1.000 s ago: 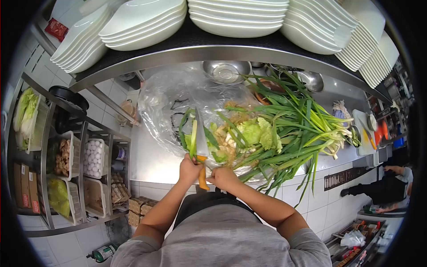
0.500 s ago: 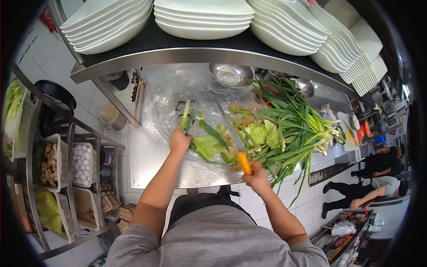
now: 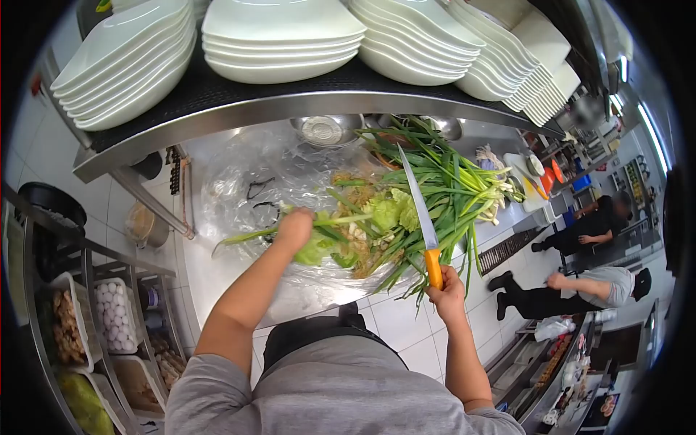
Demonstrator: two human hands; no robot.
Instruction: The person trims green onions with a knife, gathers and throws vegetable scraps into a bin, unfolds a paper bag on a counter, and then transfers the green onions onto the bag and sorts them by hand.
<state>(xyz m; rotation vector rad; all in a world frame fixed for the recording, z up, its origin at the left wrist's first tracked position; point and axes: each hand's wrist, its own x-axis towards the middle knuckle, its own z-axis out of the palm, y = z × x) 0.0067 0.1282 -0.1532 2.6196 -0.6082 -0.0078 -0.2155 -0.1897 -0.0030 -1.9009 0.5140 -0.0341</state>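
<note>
My right hand (image 3: 447,293) is wrapped round the orange handle of a kitchen knife (image 3: 419,199), its long blade pointing away from me over a big heap of green onions (image 3: 464,177). My left hand (image 3: 295,228) is closed on a green onion (image 3: 250,235), whose leaves stick out to the left and whose pale stem shows on the right. Just right of that hand lie trimmings with stringy roots (image 3: 359,250) and torn lettuce leaves (image 3: 391,210). Clear plastic sheeting (image 3: 239,174) is spread beneath on the steel table (image 3: 217,283).
Stacks of white plates (image 3: 283,43) stand on a shelf above the table's far side. A metal bowl (image 3: 326,129) sits under it. To the left, a rack holds eggs (image 3: 114,315) and ginger (image 3: 69,326). Two people (image 3: 605,286) are at the right.
My left hand has turned, and the green onion in it now lies sideways instead of upright. The knife has moved right, away from the left hand. The whole view has swung right.
</note>
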